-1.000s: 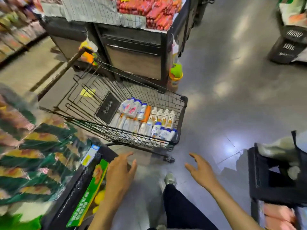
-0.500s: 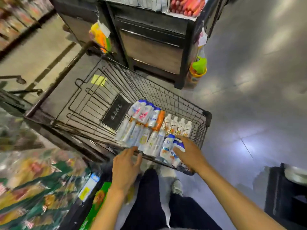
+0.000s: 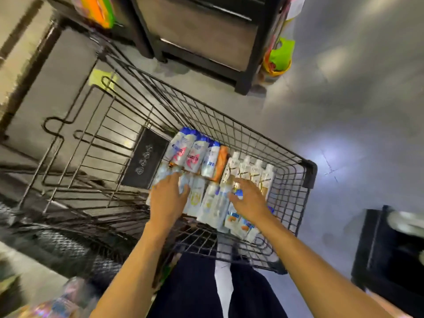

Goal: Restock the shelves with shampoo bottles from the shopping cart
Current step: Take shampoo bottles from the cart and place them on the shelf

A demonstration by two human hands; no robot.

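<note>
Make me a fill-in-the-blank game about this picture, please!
1. The left hand and the right hand reach over shampoo bottles lying in a wire shopping ____.
2. The odd bottle, squeezed between a blue-capped bottle and the white bottles, is coloured ____.
3. Those white bottles with gold marks lie side by side, and they number ____.

Missing words: cart, orange, four.
</note>
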